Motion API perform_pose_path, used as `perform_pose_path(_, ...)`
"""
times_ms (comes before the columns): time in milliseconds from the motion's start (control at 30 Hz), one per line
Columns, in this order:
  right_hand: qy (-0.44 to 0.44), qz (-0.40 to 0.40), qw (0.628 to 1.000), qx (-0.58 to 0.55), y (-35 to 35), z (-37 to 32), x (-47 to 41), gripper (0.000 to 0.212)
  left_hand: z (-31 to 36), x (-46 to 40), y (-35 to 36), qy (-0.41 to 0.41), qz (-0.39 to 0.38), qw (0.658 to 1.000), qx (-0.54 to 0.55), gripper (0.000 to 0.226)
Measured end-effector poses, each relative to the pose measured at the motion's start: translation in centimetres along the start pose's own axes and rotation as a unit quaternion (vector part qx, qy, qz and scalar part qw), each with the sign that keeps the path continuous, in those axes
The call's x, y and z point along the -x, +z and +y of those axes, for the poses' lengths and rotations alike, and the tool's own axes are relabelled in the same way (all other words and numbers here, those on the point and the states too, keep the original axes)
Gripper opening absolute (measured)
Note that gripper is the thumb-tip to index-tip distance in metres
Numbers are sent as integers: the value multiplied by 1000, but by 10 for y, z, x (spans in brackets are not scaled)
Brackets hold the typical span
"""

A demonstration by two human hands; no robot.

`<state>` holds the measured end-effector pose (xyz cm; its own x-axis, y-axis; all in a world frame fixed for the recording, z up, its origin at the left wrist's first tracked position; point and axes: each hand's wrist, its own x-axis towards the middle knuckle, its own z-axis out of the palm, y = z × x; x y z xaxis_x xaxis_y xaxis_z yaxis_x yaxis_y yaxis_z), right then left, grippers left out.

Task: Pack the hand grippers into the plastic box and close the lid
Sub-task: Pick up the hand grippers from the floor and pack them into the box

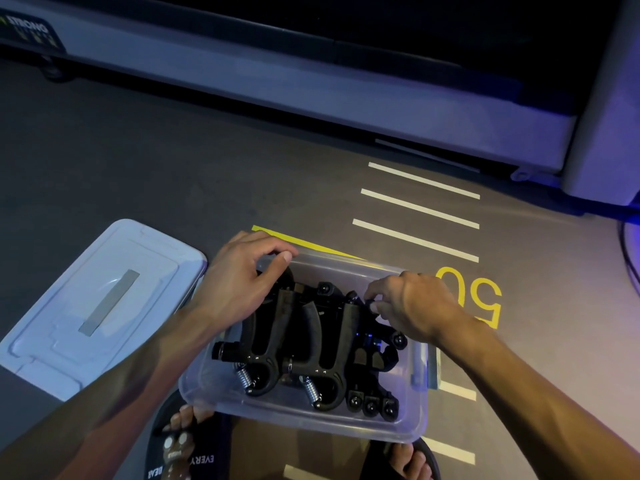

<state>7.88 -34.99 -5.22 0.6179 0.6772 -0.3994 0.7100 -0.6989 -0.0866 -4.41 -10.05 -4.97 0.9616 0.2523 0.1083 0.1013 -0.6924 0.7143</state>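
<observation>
Black spring-loaded hand grippers (304, 344) sit in the clear plastic box (221, 389), centre-bottom. Our left hand (242, 278) and right hand (412, 303) each pinch one; we should nest them flat before fetching the pale lid (97, 303), lower left.

The place looked like a gym or fitness studio, dimly lit with a blue-purple glow along the right side. A dark rubbery floor (145, 161) carried painted training marks: white stripes (419, 209) like a ladder, a yellow number 50 (474, 296) and a yellow patch (304, 242). Along the far edge ran the long grey base of an exercise machine (311, 91), probably a treadmill, with a label reading "STRONG" (29, 27) at its left end, and spring-loaded hand grippers (311, 344) lay in a clear plastic box (304, 424) on the floor.
</observation>
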Motion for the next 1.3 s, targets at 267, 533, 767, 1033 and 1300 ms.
perform_pose_path(267, -1, -14, 999, -35, 1, 7, 5, 25, 1, 7, -4, 9, 3, 1000, 4, 14)
perform_pose_path(533, -32, 15, 998, 54, 3, 1, 7, 35, -1, 6, 0, -1, -4, 1000, 3, 14)
perform_pose_path(767, -14, 28, 999, 22, 3, -6, -3, 19, -3, 5, 4, 5, -7, 1000, 1, 15)
perform_pose_path(1033, -30, -25, 999, 24, -5, -10, -1, 30, -6, 6, 5, -2, -9, 1000, 2, 15)
perform_pose_path(1300, -40, -8, 995, 96, -8, -20, 8, 28, -5, 5, 6, 1, -8, 1000, 4, 15)
